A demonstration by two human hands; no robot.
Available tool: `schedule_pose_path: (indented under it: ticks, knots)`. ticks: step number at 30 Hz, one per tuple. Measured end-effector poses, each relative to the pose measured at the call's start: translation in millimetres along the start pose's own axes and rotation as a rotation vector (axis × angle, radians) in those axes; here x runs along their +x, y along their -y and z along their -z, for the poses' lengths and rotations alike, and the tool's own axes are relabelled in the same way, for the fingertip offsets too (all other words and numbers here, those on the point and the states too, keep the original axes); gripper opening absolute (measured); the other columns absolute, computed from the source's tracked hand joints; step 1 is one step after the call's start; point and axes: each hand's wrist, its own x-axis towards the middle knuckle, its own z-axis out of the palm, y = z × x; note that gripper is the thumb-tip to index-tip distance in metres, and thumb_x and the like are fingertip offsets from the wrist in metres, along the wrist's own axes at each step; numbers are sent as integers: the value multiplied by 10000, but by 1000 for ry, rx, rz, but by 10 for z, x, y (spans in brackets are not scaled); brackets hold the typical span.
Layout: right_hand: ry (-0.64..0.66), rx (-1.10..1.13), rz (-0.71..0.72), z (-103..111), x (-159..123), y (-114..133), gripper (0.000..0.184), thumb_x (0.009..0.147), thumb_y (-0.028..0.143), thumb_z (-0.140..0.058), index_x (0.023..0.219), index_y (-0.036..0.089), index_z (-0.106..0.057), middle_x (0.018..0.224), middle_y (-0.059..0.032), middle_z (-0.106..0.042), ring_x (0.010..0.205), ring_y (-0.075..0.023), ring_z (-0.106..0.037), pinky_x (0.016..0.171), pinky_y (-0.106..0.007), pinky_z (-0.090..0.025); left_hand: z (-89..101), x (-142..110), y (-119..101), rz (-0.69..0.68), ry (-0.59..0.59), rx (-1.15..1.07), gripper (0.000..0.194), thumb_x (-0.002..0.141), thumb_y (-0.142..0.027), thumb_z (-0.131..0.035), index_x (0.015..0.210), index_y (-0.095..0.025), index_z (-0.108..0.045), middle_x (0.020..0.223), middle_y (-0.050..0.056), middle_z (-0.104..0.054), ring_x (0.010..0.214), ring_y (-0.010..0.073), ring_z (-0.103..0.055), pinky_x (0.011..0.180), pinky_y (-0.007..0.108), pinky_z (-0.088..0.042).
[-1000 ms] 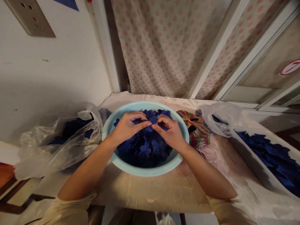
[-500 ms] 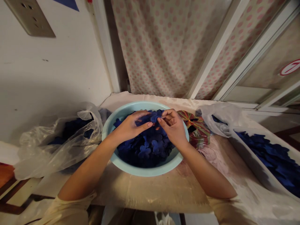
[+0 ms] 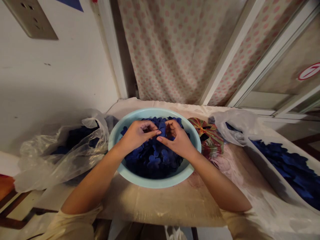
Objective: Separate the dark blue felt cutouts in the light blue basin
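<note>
A light-blue oval basin (image 3: 155, 182) holds a heap of dark blue fabric flower petals (image 3: 155, 161). Over its far half, the thumb and forefinger of my left hand (image 3: 136, 135) are pinched on the edge of a blue fabric flower (image 3: 162, 128). My right hand (image 3: 178, 138) curves around the other side of that flower, thumb and fingers apart; whether its fingertips touch the flower is hard to see. Both hands partly cover the heap.
To the left sits a clear plastic bag (image 3: 62, 166) with dark blue pieces inside. A red patterned bag (image 3: 211, 136) lies right of the basin. Farther right, a white box (image 3: 265, 170) holds more blue pieces (image 3: 287, 166). A dotted curtain (image 3: 175, 50) hangs behind the table.
My left thumb and forefinger have closed onto the flower. My right fingers have opened from their pinch, and the flower has shifted slightly left.
</note>
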Motion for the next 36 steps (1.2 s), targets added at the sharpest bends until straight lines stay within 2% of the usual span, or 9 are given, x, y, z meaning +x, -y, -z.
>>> schedule_pose_path:
  ticks: [5,12,16,18,21,26,29,33,36]
  knots:
    - [-17,1,-11,29,4,-28,131,801,315,-548,811,199,-488,674,10,-497,609,-124,-504,561,-253,-423,5,2,-17,29,-10,-82,216,695,-327,-664,652,-144,-557,566,-46,-531,469,55,-472,463,172,-400]
    - [-72,61,-36,62,31,-80,162,819,328,-524,771,183,-576,668,2,-556,558,-112,-522,537,-242,-421,28,27,25,-41,3,94,263,790,-401,-549,716,-149,-572,609,-30,-525,531,77,-477,517,196,-402]
    - [-63,56,-48,49,37,-93,125,760,301,-614,717,184,-610,650,7,-608,589,-119,-537,563,-242,-411,36,16,21,-179,21,246,438,702,-432,-654,1042,-172,-560,948,35,-611,814,146,-564,746,270,-463]
    - [-40,26,-53,45,30,-87,142,748,302,-631,680,181,-599,634,10,-606,587,-117,-530,551,-238,-391,37,6,7,-265,71,313,506,658,-418,-702,1079,-181,-553,1051,52,-593,951,176,-551,858,304,-436]
    - [-46,-27,-44,48,16,-55,215,754,339,-624,638,177,-544,580,23,-543,541,-102,-471,518,-233,-349,33,4,1,-265,70,280,301,724,-382,-650,930,-166,-606,907,35,-621,858,158,-581,799,284,-459]
    - [-117,-16,-24,69,-1,36,357,813,401,-542,564,187,-401,529,30,-453,525,-101,-435,531,-247,-332,14,20,24,-52,-25,35,228,772,-382,-578,787,-156,-600,584,-27,-543,501,96,-518,504,216,-447]
    - [-157,59,5,81,-9,73,362,865,389,-461,575,194,-367,531,34,-421,528,-101,-433,539,-248,-339,10,18,30,-14,-33,2,209,765,-365,-586,756,-159,-611,565,-33,-538,491,86,-513,495,202,-445]
    - [-385,58,63,103,10,48,371,868,349,-458,572,201,-290,549,49,-284,517,-93,-307,511,-240,-294,32,16,50,18,-62,42,211,764,-366,-590,766,-158,-626,560,-31,-547,479,81,-509,476,190,-424]
    - [-471,26,77,114,34,6,278,799,297,-559,641,203,-351,627,42,-352,572,-96,-360,560,-239,-347,43,15,49,23,-67,63,245,756,-390,-596,719,-149,-613,529,-31,-534,466,82,-502,462,187,-405]
